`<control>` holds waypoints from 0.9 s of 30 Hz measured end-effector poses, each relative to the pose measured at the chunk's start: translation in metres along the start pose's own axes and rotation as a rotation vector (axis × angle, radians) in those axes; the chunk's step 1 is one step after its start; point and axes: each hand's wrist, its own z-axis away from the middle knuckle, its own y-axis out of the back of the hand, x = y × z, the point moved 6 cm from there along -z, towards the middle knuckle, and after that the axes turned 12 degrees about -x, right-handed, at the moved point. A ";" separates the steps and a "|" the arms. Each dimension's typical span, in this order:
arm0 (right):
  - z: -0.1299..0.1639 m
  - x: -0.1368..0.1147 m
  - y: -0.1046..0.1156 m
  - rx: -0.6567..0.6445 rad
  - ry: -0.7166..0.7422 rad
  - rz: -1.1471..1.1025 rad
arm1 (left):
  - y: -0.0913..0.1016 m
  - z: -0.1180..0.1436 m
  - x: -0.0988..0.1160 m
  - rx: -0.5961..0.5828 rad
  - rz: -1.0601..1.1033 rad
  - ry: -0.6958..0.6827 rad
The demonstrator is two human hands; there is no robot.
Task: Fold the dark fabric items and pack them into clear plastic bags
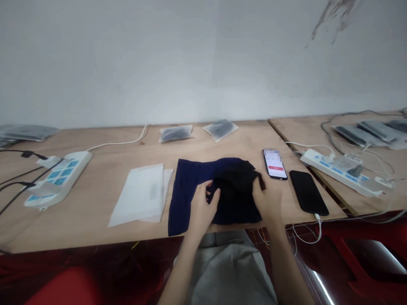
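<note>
A piece of black cloth [233, 184] lies bunched over a navy blue cloth [186, 190] at the front edge of the table. My left hand [203, 203] rests at the black cloth's left side, thumb and forefinger apart in a curve, the thumb tip touching the fabric. On the other side, my right hand [267, 197] pinches the black cloth's right edge between thumb and fingers. White translucent bags [138, 195] lie stacked to the left of the navy cloth.
Two packed bags, a left one [176, 133] and a right one [220, 129], lie near the wall. A lit phone [275, 164] and a dark charging phone [308, 192] are at right. Power strips [59, 180] with cables stand on both sides. More packed bags [359, 134] lie far right.
</note>
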 end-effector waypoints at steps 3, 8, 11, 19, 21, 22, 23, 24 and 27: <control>-0.006 -0.008 0.011 0.018 -0.024 -0.042 | -0.017 0.006 0.003 -0.137 -0.044 -0.032; -0.013 -0.031 0.015 -0.040 0.066 -0.096 | -0.012 -0.004 0.018 0.005 -0.084 -0.117; -0.019 -0.046 0.020 -0.050 0.147 -0.117 | -0.012 -0.024 0.014 -0.053 0.039 -0.116; -0.048 -0.077 0.057 0.084 0.321 0.005 | 0.031 -0.044 0.009 0.141 0.377 -0.039; -0.055 -0.079 0.063 0.114 0.315 0.069 | 0.055 -0.042 0.021 0.192 0.321 -0.096; -0.058 -0.079 0.065 0.123 0.308 0.088 | 0.068 -0.041 0.028 0.199 0.278 -0.125; -0.061 -0.078 0.065 0.129 0.306 0.095 | 0.081 -0.039 0.036 0.201 0.224 -0.147; -0.063 -0.078 0.066 0.130 0.308 0.088 | 0.094 -0.038 0.044 0.200 0.166 -0.162; -0.067 -0.080 0.065 0.051 0.327 -0.019 | 0.133 -0.035 0.067 0.139 0.024 -0.182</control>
